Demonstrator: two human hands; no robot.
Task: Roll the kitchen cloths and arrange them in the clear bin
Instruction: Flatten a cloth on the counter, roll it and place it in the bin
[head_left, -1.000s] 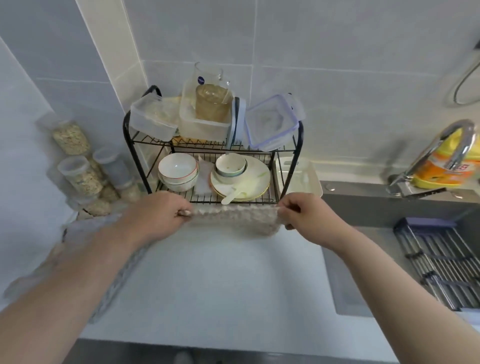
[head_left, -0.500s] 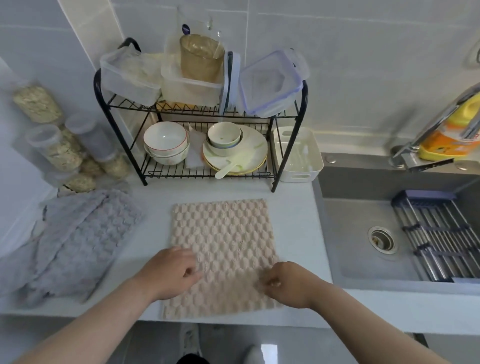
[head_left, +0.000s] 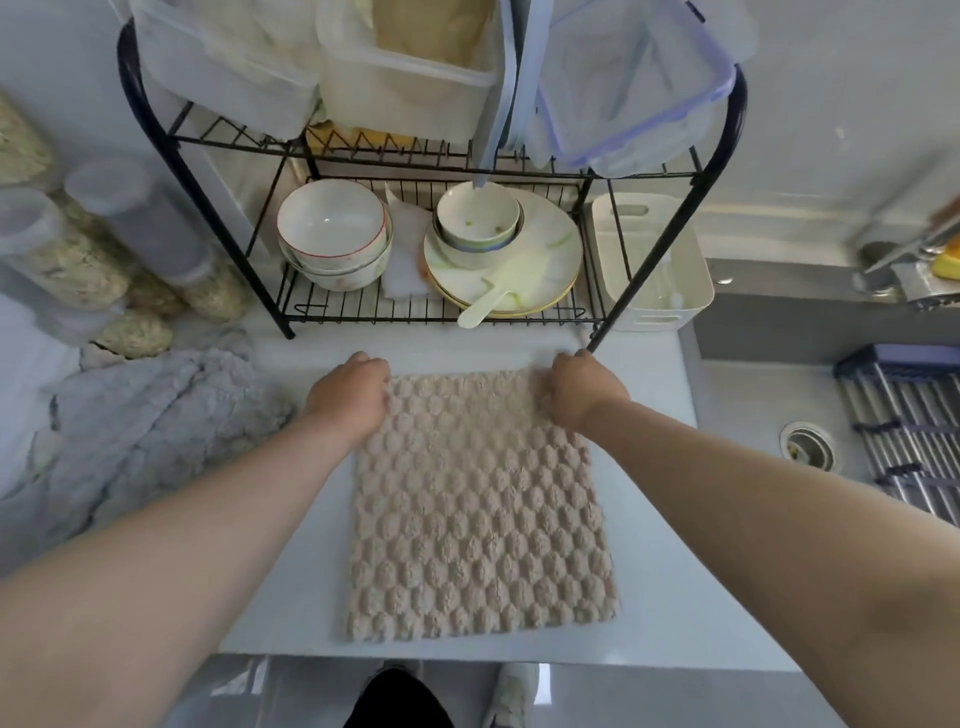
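A beige cloth (head_left: 480, 509) with a raised bubble texture lies flat on the white counter (head_left: 670, 545), reaching from the rack to the counter's front edge. My left hand (head_left: 350, 397) grips its far left corner and my right hand (head_left: 579, 392) grips its far right corner. A heap of grey cloths (head_left: 140, 431) lies crumpled on the counter to the left. Clear plastic bins (head_left: 223, 57) stand on the top shelf of the black wire rack (head_left: 649, 270); which one is the task's bin I cannot tell.
The rack's lower shelf holds white bowls (head_left: 332, 234) and plates (head_left: 524, 260) with a spoon. A white basket (head_left: 649, 260) stands right of it. Jars of grain (head_left: 67, 260) line the left wall. A steel sink (head_left: 810, 447) with a draining rack (head_left: 914, 431) lies to the right.
The cloth went from held up by its top edge to spread flat on the counter. My hands moved from its near part to its far corners. The view dipped closer.
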